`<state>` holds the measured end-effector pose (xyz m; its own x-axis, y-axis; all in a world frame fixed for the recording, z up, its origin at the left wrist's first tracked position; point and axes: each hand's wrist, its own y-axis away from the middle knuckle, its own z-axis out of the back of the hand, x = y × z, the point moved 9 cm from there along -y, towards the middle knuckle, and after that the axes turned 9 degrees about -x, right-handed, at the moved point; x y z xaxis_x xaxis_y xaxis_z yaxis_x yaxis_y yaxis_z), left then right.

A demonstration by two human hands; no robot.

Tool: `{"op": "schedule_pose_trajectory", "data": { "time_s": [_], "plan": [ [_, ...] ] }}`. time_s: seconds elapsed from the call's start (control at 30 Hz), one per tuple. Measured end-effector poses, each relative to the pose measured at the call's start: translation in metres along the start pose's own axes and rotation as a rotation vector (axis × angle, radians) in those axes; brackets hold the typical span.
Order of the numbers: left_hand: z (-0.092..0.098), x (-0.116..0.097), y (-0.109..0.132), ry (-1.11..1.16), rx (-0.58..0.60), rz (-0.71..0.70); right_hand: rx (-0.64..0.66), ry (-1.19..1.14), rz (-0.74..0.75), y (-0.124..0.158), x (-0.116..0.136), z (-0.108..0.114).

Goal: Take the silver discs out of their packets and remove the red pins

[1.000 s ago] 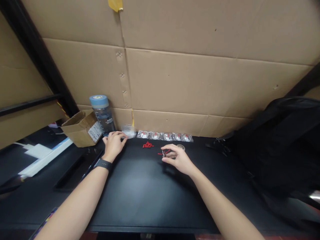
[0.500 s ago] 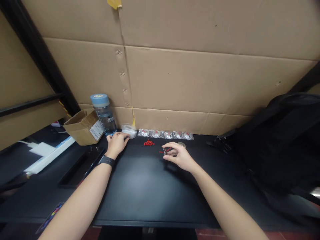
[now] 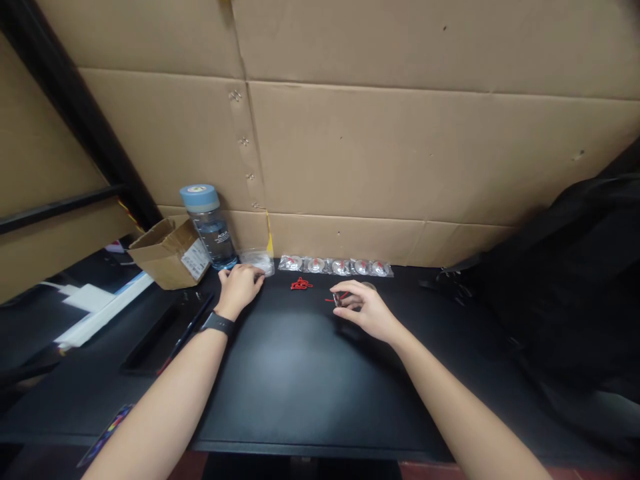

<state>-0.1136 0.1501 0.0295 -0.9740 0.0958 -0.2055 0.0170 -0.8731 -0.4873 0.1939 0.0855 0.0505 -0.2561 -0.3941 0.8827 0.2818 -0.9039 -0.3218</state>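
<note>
My right hand (image 3: 365, 308) holds a thin round disc (image 3: 337, 299) edge-on between thumb and fingertips, above the black tabletop; a red cord (image 3: 329, 301) hangs from it. My left hand (image 3: 240, 288), with a black band on the wrist, is at a small pile of clear plastic bags (image 3: 261, 260). Its fingers are bent and pressed at the edge of a bag. Between the hands lies a small heap of red cords (image 3: 301, 285). Behind it, a row of several round discs with red marks, each in a clear bag (image 3: 341, 267), runs along the cardboard wall.
A water bottle with a blue lid (image 3: 209, 227) and an open cardboard box (image 3: 170, 252) stand at the back left. Nearer are a dark tablet (image 3: 167, 333) and a white power strip (image 3: 107, 317). A black backpack (image 3: 565, 287) fills the right. A tape roll (image 3: 370, 286) sits partly behind my right hand.
The view has shifted slightly. Both hands stay in nearly the same places, the right one still with the disc, the left one still at the plastic bags.
</note>
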Motion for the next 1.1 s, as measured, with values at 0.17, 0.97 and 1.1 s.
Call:
{"op": "schedule_pose_trajectory", "data": {
  "time_s": [0.17,0.97,1.1],
  "plan": [
    [0.007,0.005,-0.001,-0.018,-0.086,0.07,-0.012,0.018,0.015,-0.001,0.0,0.003],
    [0.024,-0.188,0.104,0.458,0.371,-0.677,-0.08,0.459,0.229,0.002,0.032,0.042],
    [0.016,-0.185,0.105,0.422,0.362,-0.682,0.093,0.579,0.108,0.011,0.023,0.033]
  ]
}}
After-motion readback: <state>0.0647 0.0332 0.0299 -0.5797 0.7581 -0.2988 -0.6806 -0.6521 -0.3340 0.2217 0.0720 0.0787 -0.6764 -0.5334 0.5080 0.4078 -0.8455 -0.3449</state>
